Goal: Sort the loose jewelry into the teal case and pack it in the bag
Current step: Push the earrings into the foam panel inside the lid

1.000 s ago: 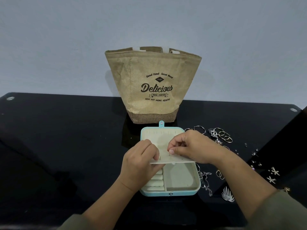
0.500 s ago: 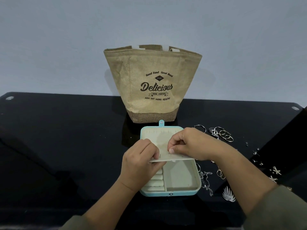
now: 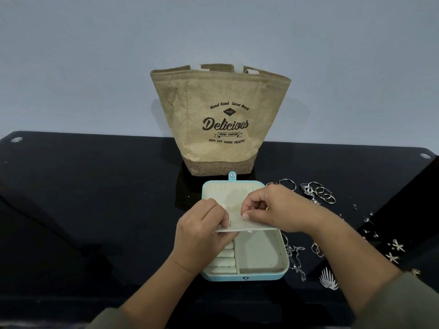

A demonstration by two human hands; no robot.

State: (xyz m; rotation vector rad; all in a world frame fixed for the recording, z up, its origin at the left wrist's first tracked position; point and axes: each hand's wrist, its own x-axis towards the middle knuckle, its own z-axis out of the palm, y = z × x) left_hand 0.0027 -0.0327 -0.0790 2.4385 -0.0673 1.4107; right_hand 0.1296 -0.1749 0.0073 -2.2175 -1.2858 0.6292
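Note:
The teal case (image 3: 247, 277) lies open on the black table, its lid flat toward the bag. A cream inner flap (image 3: 240, 224) is lifted over the compartments. My left hand (image 3: 202, 236) grips the flap's left front edge. My right hand (image 3: 275, 210) pinches something small against the flap's upper face; the item itself is too small to make out. Ring rolls (image 3: 222, 261) fill the left compartment. The burlap bag (image 3: 221, 119) stands upright and open behind the case.
Loose jewelry lies right of the case: rings and hoops (image 3: 318, 192), a chain (image 3: 295, 257), small studs (image 3: 368, 224), star pieces (image 3: 395, 251) and a leaf-shaped piece (image 3: 329, 279). The table's right edge (image 3: 427, 167) runs close to them. A wall rises behind.
The view has shifted slightly. Both hands stay on the flap, with the right hand's pinch nearly unmoved.

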